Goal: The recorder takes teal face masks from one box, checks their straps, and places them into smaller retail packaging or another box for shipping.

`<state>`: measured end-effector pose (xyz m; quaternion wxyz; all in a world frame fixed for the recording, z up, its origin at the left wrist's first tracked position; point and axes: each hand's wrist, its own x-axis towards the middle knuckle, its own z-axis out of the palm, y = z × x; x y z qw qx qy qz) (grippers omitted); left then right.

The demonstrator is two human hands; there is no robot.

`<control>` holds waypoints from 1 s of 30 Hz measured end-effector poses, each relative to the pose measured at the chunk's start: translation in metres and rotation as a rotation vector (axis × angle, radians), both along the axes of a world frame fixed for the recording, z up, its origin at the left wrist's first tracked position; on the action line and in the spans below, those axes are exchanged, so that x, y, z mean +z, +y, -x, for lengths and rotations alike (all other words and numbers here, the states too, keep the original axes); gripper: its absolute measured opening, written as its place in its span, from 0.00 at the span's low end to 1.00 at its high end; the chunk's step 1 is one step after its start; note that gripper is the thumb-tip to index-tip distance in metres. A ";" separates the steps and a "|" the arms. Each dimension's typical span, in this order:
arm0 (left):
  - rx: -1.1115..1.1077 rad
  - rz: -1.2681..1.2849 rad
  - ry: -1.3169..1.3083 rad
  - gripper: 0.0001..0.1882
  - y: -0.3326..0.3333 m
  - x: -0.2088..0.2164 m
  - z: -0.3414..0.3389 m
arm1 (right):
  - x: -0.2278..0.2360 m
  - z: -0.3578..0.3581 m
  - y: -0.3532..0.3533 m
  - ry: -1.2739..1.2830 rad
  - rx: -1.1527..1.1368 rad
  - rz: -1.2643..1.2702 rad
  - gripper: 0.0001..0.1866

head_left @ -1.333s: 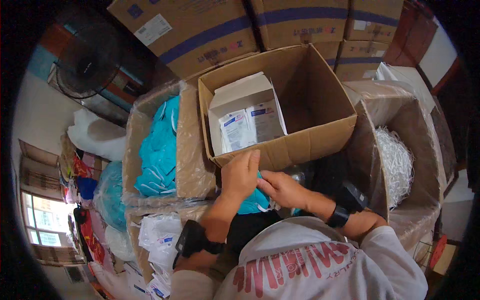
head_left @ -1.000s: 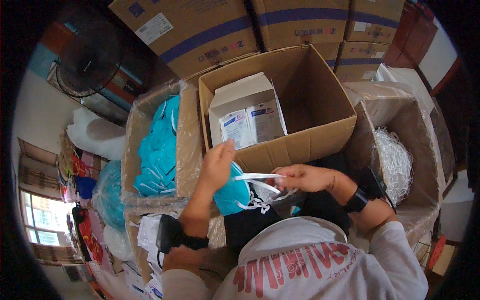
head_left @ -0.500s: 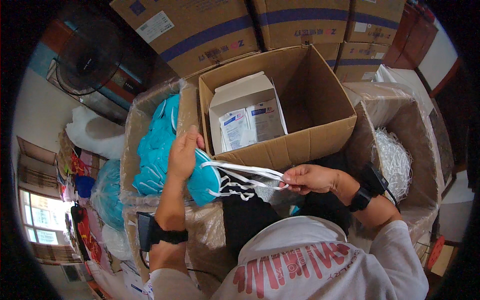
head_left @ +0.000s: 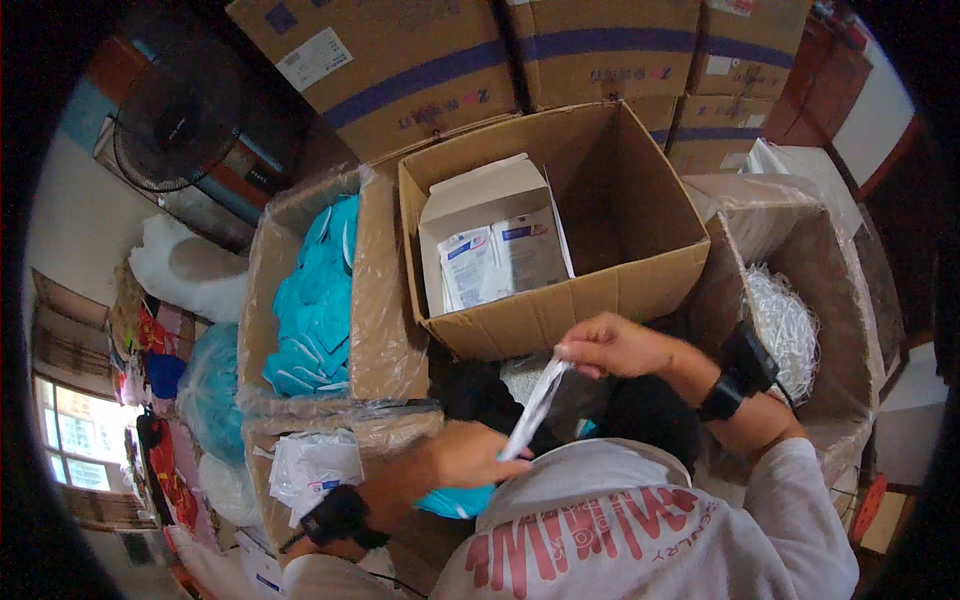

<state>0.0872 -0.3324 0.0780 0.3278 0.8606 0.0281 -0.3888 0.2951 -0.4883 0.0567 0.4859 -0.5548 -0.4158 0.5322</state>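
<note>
A turquoise face mask (head_left: 455,502) shows partly below my left hand (head_left: 468,460), which is closed on it near my body and slightly smeared by motion. White elastic straps (head_left: 537,410) run taut as a narrow band from that hand up to my right hand (head_left: 615,345). The fingertips of my right hand pinch the far end of the straps, just in front of the middle carton. Most of the held mask is hidden behind my left hand and sleeve, so I cannot tell whether it is one or several.
More turquoise masks (head_left: 315,295) fill a plastic-lined carton on the left. The open middle carton (head_left: 570,310) contains a white box (head_left: 485,185) of packets (head_left: 530,250). White elastic strands (head_left: 780,335) lie in the right carton. White packets (head_left: 315,465) rest near my left wrist.
My left hand has come down toward my body with the mask, away from the left carton. My right hand has risen slightly. The straps now slant steeply and are bunched together.
</note>
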 end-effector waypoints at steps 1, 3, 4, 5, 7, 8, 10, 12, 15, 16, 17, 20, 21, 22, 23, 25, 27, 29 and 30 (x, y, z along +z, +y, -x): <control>-0.054 -0.046 -0.028 0.18 -0.014 -0.001 -0.001 | -0.011 0.009 0.003 -0.043 -0.010 0.007 0.16; 0.232 0.313 -0.500 0.16 -0.025 -0.001 0.000 | -0.024 0.032 0.003 -0.133 -0.108 0.020 0.16; 0.407 0.336 -0.571 0.15 -0.025 -0.002 -0.002 | -0.044 0.046 0.000 -0.208 -0.114 -0.078 0.15; 0.584 0.359 -0.639 0.15 -0.023 -0.002 -0.006 | -0.060 0.058 -0.004 -0.284 -0.118 -0.175 0.15; 0.471 0.209 -0.670 0.15 -0.018 0.010 -0.017 | -0.025 0.076 -0.007 -0.283 -0.065 0.031 0.16; 0.385 0.115 -0.506 0.16 -0.012 0.006 -0.016 | -0.013 0.078 -0.010 -0.223 -0.049 0.092 0.17; 0.416 0.311 -0.327 0.16 -0.009 -0.017 -0.007 | -0.006 0.079 -0.012 -0.165 0.054 0.143 0.19; 0.310 0.402 -0.247 0.16 -0.012 -0.024 0.003 | -0.004 0.078 -0.019 -0.163 0.222 0.137 0.21; 0.211 0.495 -0.209 0.16 -0.022 -0.017 0.002 | 0.018 0.065 -0.024 -0.193 0.378 0.128 0.21; 0.158 0.509 -0.274 0.15 -0.026 -0.024 0.004 | 0.020 0.060 -0.026 -0.194 0.434 0.082 0.21; 0.105 0.522 -0.338 0.14 -0.029 -0.028 0.005 | 0.024 0.054 -0.030 -0.212 0.524 0.106 0.21; 0.077 0.633 -0.315 0.15 -0.042 -0.033 0.012 | 0.035 0.038 -0.047 -0.201 0.743 0.179 0.19; 0.094 0.703 -0.293 0.15 -0.049 -0.037 0.017 | 0.038 0.036 -0.054 -0.152 0.782 0.201 0.19; 0.111 0.691 -0.319 0.20 -0.056 -0.040 0.020 | 0.041 0.033 -0.060 -0.102 0.822 0.223 0.18; 0.087 0.657 -0.295 0.20 -0.056 -0.042 0.021 | 0.045 0.027 -0.066 -0.142 0.843 0.250 0.19; 0.045 0.576 -0.242 0.19 -0.053 -0.045 0.026 | 0.049 0.004 -0.080 -0.220 0.889 0.289 0.19; 0.310 0.651 -0.271 0.17 -0.038 -0.061 0.055 | 0.036 -0.048 -0.143 -0.540 0.570 0.425 0.18; 0.806 0.629 -0.258 0.14 -0.028 -0.063 0.067 | 0.067 -0.063 -0.140 -0.466 0.387 0.836 0.17; 0.951 0.594 -0.242 0.13 -0.017 -0.054 0.055 | 0.064 -0.060 -0.139 -0.289 0.288 0.791 0.17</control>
